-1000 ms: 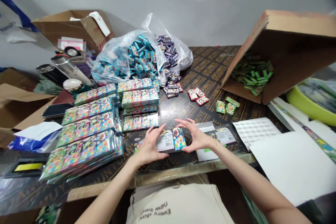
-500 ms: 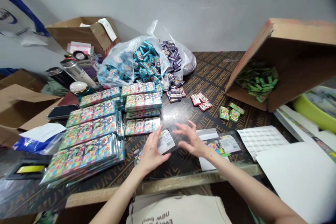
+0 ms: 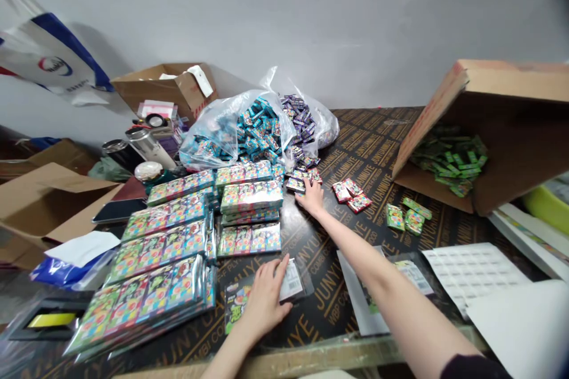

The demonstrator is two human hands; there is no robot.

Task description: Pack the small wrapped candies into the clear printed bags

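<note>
My left hand (image 3: 267,293) lies with its fingers stretched over a flat, clear-edged sleeve with a colourful printed card (image 3: 236,303) and a white barcode label (image 3: 291,282). My right hand (image 3: 311,198) reaches forward to small purple packs (image 3: 295,185) in front of the bags; its thumb and fingers are apart at the nearest packs. Whether any pack is pinched is hard to see. To its right lie several red packs (image 3: 352,195) and several green packs (image 3: 414,222). A second sleeve (image 3: 411,272) lies partly beneath my right forearm.
Stacks of filled, wrapped card sets (image 3: 146,293) stand at the left. Behind are a plastic bag of blue packs (image 3: 258,130) and a bag of purple packs (image 3: 329,130). A tipped cardboard box (image 3: 427,112) holds green packs. A sticker sheet (image 3: 480,272) lies at the right.
My right hand has left the sleeve near my left hand and moved forward to the purple packs. My left hand stays on the sleeve. The view has shifted, so things appear lower.
</note>
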